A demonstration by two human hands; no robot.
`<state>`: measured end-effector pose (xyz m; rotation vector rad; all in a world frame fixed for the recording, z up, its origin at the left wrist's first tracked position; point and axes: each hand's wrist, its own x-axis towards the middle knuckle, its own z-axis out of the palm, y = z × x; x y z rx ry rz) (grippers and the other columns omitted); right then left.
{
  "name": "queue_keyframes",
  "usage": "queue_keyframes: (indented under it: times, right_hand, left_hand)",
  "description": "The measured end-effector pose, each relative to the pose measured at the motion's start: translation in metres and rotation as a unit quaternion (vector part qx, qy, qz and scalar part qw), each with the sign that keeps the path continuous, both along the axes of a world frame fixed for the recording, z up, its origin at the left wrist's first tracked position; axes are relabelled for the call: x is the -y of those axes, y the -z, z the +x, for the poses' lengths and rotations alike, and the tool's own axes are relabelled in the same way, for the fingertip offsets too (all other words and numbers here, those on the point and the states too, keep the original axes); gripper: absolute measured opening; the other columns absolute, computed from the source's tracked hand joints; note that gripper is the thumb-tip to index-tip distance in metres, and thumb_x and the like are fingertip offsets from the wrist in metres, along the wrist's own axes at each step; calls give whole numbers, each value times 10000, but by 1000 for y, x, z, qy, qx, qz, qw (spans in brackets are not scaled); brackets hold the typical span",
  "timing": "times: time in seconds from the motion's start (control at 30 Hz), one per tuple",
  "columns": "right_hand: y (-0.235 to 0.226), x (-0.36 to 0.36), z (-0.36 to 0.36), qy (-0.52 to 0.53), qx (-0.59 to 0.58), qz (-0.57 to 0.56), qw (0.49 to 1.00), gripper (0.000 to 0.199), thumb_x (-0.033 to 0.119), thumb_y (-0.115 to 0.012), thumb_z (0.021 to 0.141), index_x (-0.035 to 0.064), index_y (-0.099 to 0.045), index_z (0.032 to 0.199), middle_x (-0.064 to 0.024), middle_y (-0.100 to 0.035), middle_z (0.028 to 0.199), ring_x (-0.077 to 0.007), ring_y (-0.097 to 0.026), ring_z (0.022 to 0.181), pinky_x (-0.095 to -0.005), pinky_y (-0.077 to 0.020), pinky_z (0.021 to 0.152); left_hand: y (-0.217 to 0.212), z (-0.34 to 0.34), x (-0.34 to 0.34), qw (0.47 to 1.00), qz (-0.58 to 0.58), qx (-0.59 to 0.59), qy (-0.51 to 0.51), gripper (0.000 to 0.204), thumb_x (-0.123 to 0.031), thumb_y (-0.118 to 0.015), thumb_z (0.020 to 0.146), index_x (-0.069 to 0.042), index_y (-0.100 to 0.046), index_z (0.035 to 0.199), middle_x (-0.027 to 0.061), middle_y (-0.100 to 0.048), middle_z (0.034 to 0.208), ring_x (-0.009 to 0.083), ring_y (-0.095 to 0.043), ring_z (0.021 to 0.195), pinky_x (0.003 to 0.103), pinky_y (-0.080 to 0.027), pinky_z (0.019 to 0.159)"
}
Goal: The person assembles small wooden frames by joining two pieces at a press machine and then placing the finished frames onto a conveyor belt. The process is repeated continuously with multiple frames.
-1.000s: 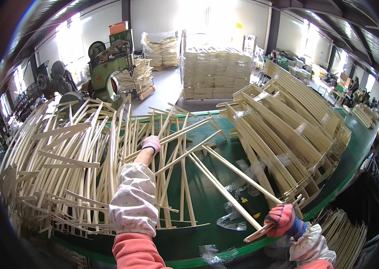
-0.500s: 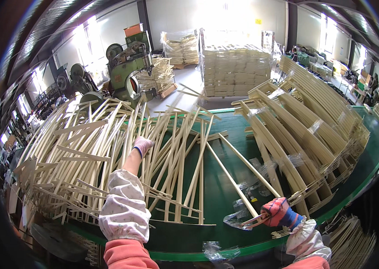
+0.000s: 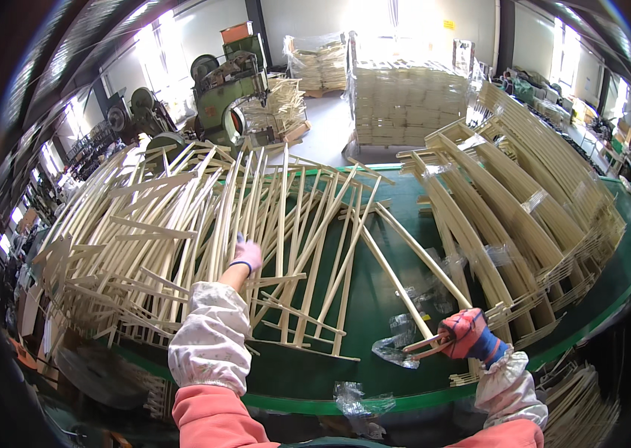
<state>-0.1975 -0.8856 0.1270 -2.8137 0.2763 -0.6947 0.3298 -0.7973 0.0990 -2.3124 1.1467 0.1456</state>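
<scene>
My right hand [image 3: 470, 336], in a red and blue glove, is closed round the near crosspiece of a pale wooden frame [image 3: 396, 285]. Two long slats of that frame run away from me over the green table. My left hand [image 3: 247, 255], in a pink and white glove, is over a loose heap of similar frames [image 3: 158, 246]. Its fingers are partly hidden and blurred, so their grip does not show. Just right of it lies a frame whose short crosspiece [image 3: 278, 280] points sideways.
Bundled stacks of frames [image 3: 509, 231] lie on the right of the green table [image 3: 360, 381]. Clear plastic wrap [image 3: 397, 343] lies near my right hand, with more at the front edge [image 3: 360, 407]. Behind stand a green machine [image 3: 229, 97] and a wrapped pallet [image 3: 411, 104].
The view has shifted, so most things sit further right and higher. My left hand has come slightly nearer to me, and the blurred frame beside it now looks sharp. My right hand keeps its grip.
</scene>
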Motion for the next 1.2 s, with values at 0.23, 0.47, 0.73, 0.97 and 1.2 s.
queue_keyframes:
  times: [0.23, 0.47, 0.73, 0.97, 1.2]
  right_hand:
    - [-27, -17, 12, -7, 17, 0, 1000, 164, 144, -666, 541, 101, -524, 610, -67, -532, 544, -273, -572, 515, -343, -445, 471]
    - [-92, -33, -19, -46, 115, -99, 987, 150, 86, -643, 518, 91, -521, 606, -46, -496, 537, -238, -544, 475, -316, -431, 447]
    - [-96, -45, -34, -54, 71, -55, 994, 208, 142, -661, 494, 84, -502, 616, -68, -498, 540, -279, -541, 497, -356, -429, 465]
    - [-111, -81, -97, -17, 96, -64, 993, 165, 117, -634, 492, 98, -524, 614, -43, -469, 524, -234, -508, 449, -322, -405, 436]
    - [-134, -69, -85, 4, 173, -101, 980, 195, 114, -645, 460, 89, -548, 627, -60, -504, 538, -256, -522, 456, -320, -419, 452]
  left_hand:
    - [1, -71, 13, 977, -28, -125, 169, 617, -565, -337, 904, -74, -621, 1148, 198, -590, 1175, 354, -373, 1291, 505, -204, 1086]
    - [11, -131, 19, 930, -231, 15, 286, 381, -408, -492, 846, -92, -690, 771, 111, -670, 829, 282, -631, 819, 517, -314, 996]
    - [138, -153, 45, 916, -311, -82, 239, 515, -2, -425, 790, -68, -494, 1296, 121, -379, 1424, 303, -255, 1367, 477, -96, 1147]
    - [119, -106, 41, 971, -159, -56, 170, 455, -67, -428, 858, -185, -515, 1289, 2, -290, 1485, 304, -132, 1404, 599, -25, 1101]
    - [136, -141, 14, 923, -236, -97, 289, 321, -160, -473, 851, -130, -599, 1145, 95, -507, 1305, 353, -322, 1319, 518, -141, 1110]
